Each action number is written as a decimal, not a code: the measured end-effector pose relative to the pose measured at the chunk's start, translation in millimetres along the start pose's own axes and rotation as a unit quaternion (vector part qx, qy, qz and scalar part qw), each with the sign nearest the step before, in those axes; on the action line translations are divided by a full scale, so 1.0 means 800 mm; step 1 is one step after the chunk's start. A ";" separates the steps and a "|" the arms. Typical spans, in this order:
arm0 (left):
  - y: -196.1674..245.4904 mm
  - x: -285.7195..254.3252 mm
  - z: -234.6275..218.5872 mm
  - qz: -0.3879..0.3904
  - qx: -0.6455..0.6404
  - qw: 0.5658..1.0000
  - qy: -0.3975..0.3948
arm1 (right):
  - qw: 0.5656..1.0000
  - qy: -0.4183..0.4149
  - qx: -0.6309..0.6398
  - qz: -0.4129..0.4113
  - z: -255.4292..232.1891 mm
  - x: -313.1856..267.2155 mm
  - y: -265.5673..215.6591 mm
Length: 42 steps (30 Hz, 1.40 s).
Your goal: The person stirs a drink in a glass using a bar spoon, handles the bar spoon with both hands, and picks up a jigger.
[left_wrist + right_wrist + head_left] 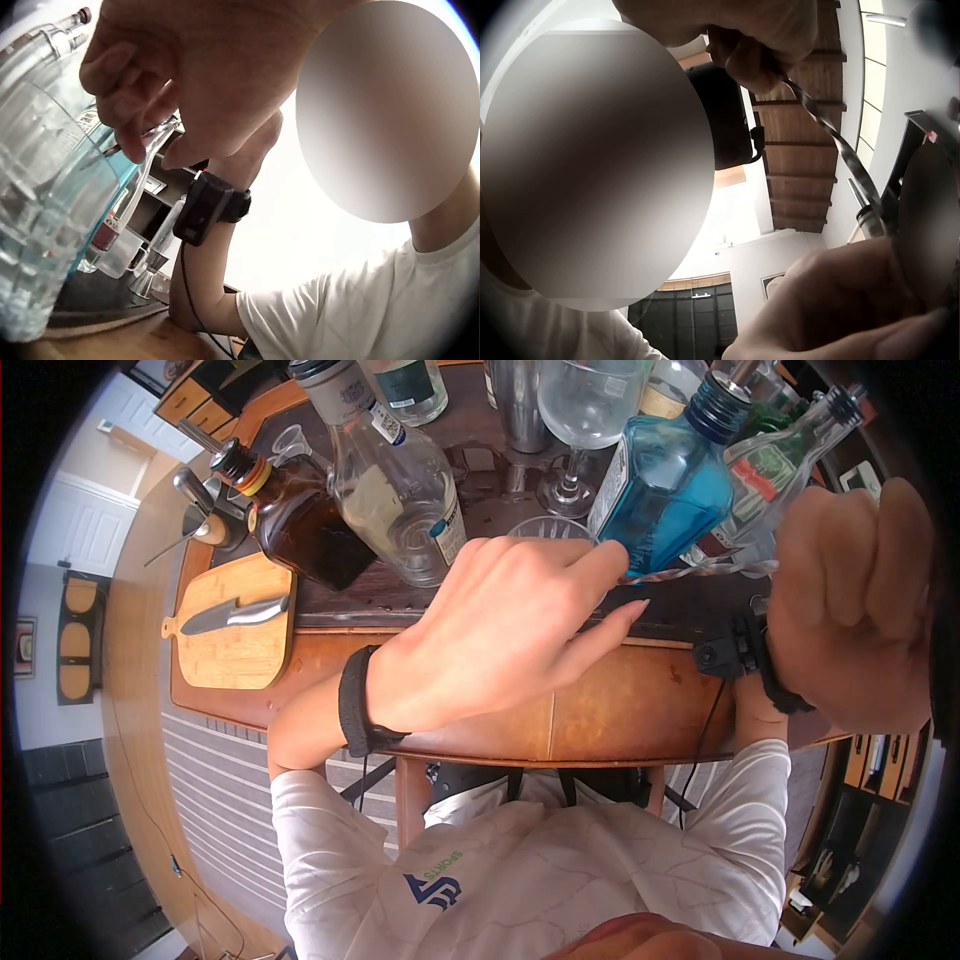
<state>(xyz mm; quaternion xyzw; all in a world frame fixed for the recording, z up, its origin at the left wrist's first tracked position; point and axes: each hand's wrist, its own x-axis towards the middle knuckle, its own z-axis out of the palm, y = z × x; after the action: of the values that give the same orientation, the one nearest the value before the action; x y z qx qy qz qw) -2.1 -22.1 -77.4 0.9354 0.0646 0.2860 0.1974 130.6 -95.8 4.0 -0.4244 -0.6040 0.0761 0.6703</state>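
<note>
A twisted-stem bar spoon (700,571) runs between my two hands. My right hand (850,580) is raised at the right, its curled fingers holding one end of the stem, as the right wrist view shows. My left hand (510,630) reaches across the table's front edge and pinches the stem (112,150) lower down. Beneath and behind the left hand stands a clear patterned glass (555,528), mostly hidden in the head view. It looms large at the left of the left wrist view. A blue bottle (670,490) stands just beyond the left fingertips.
At the left, a knife (235,614) lies on a wooden cutting board (235,665). A dark brown bottle (310,525) and a clear bottle (390,480) stand beside it. Behind are a stemmed glass (590,410) and a metal shaker (520,410). A green-labelled bottle (770,470) stands right.
</note>
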 end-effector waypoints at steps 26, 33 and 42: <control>-0.003 -0.001 0.002 0.001 -0.039 0.999 -0.005 | 1.000 0.012 -0.025 0.006 0.007 -0.001 -0.007; -0.003 0.000 -0.001 -0.003 -0.019 1.000 0.000 | 0.999 0.016 -0.031 0.006 0.010 0.000 -0.008; -0.002 -0.001 0.000 0.000 -0.008 1.000 0.011 | 0.999 0.022 -0.040 0.010 0.011 0.003 -0.005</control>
<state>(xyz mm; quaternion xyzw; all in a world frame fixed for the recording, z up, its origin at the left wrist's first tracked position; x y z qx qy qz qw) -2.5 -20.6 -78.3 0.9307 0.0645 0.2965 0.2043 122.0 -93.0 7.7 -0.4579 -0.5878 0.0493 0.6651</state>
